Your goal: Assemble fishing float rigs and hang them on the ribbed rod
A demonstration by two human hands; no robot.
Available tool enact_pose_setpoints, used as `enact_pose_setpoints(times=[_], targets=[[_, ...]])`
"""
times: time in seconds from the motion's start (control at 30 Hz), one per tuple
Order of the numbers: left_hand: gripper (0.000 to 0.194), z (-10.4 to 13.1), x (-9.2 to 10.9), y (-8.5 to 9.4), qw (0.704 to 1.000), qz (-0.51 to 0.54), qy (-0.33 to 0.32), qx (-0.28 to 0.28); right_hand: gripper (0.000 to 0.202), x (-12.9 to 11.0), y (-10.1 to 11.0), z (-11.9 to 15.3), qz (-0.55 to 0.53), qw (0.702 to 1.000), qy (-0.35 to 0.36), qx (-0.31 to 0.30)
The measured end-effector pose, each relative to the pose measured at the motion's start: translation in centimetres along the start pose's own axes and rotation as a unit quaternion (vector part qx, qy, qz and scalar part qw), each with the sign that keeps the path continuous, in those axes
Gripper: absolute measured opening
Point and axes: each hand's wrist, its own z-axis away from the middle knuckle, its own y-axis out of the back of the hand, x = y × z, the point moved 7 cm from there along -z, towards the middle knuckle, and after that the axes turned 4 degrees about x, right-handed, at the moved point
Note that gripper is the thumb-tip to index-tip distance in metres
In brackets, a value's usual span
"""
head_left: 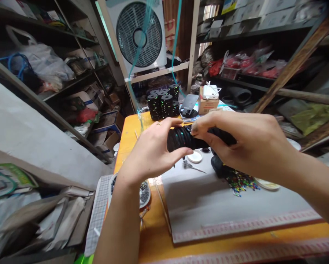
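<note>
Head view — a black, ridged cylinder (179, 138) is being clamped by left hand (150, 146) and right hand (244, 139). Seemingly, it is being steadied.

The right fingers (208, 123) hide part of the black roll (180, 139); the bottom edge cuts off the left forearm (119, 223).

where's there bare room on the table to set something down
The grey board is bare between the coloured pile and the pinkish near strip, and leftward to its side edge. Crowded: the far end, with black rolls, phone and cardboard box.
</note>
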Motion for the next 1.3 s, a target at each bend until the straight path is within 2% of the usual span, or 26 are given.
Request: enact_pose_setpoints(times=[0.4, 0.73, 0.97, 1.03, 1.13, 1.3], targets=[[0.036, -0.2, 0.3, 0.2, 1.000, 0.008, -0.015, -0.009, 0.017, -0.4, 0.1, -0.1, 0.021, 0.999, 0.036, -0.017], [0.035, -0.1, 0.2, 0.1, 0.999, 0.010, -0.032, 0.001, 0.025, -2.5, -0.3, 0.1, 0.061, 0.983, 0.168, -0.052], [0.032, 0.1, 0.2, 0.2, 0.999, 0.035, -0.026, -0.004, 0.031, -3.2, -0.6, 2.0, 0.116, 0.964, 0.238, -0.015], [0.029, 0.1, -0.2, 0.4, 0.997, 0.078, -0.011, -0.003, 0.031, -3.1, -0.7, 3.0, 0.114, 0.963, 0.242, -0.006], [0.033, 0.3, -0.9, 0.9, 0.991, 0.130, 0.006, 0.010, 0.035, -3.1, -1.0, 4.5, 0.109, 0.965, 0.237, -0.038], [0.028, 0.6, -1.5, 1.3, 0.991, 0.131, 0.030, 0.001, 0.058, -2.1, -2.1, 6.7, 0.105, 0.974, 0.170, -0.109]])
